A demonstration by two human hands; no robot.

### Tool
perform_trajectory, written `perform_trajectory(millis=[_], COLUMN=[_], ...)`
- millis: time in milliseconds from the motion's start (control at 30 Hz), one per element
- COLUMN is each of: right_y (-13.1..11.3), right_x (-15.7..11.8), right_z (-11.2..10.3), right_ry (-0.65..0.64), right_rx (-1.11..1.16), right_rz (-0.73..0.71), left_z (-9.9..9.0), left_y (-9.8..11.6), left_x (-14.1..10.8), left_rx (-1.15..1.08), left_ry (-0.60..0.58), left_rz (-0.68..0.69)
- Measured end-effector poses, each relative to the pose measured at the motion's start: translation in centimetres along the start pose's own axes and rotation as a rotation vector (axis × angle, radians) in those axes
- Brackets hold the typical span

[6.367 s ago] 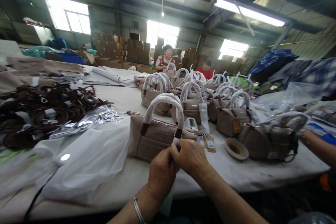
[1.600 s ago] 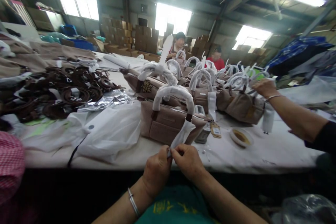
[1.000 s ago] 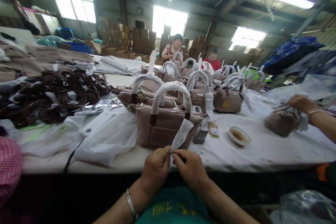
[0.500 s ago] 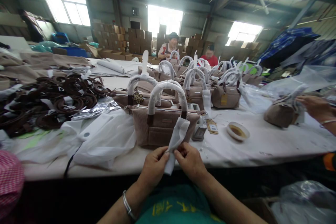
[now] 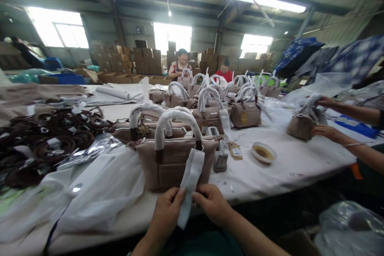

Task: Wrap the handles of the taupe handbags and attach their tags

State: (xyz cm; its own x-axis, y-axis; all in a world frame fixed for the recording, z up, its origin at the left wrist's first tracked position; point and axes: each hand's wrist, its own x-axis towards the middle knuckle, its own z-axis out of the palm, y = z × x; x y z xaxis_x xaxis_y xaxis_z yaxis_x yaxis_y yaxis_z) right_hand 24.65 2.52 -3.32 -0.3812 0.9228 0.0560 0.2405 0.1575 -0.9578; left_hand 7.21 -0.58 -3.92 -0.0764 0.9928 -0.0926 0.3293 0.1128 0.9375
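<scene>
A taupe ribbed handbag (image 5: 174, 172) stands upright at the table's front edge, its two handles (image 5: 180, 120) wrapped in white padding. From the base of the right handle hangs a white foam-like wrapping strip (image 5: 192, 168), slanting down toward me. My left hand (image 5: 166, 210) pinches the lower part of this strip between thumb and fingers. At its right edge, my right hand (image 5: 213, 206) is closed with the thumb against the strip; the exact grip is partly hidden. Behind the front bag lies another taupe bag (image 5: 120, 130) with a leopard-spotted charm (image 5: 143, 129).
Coiled dark brown straps (image 5: 57, 140) and clear plastic bags (image 5: 105, 196) lie at left. A grey device (image 5: 221, 160), paper tags (image 5: 235, 151) and a dish with brown contents (image 5: 263, 153) sit at right. A co-worker's hands (image 5: 325, 130) handle another bag (image 5: 301, 126). More wrapped bags (image 5: 246, 113) stand behind.
The view has tilted up and turned to the right. My hands stay at the strip, with little change in grip. The co-worker's second hand now shows on the bag at right.
</scene>
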Motion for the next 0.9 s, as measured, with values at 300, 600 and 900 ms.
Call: perform_trajectory(millis=[300,600,900], right_y=[8.9,10.9,10.5], right_x=[2.0,6.6,4.2], right_z=[-6.2,-9.4,-11.3], right_ry=[0.836,0.637,0.905], right_rx=[-0.389,-0.548,-0.536], right_rz=[0.068,0.079,0.05], left_z=[-4.3,-6.8,-2.7], left_y=[-3.8,-3.8,-2.7], left_x=[0.7,3.8,5.7], left_rx=[0.113,0.005,0.2], left_ry=[0.414,0.552,0.524], left_rz=[-0.07,-0.012,0.013])
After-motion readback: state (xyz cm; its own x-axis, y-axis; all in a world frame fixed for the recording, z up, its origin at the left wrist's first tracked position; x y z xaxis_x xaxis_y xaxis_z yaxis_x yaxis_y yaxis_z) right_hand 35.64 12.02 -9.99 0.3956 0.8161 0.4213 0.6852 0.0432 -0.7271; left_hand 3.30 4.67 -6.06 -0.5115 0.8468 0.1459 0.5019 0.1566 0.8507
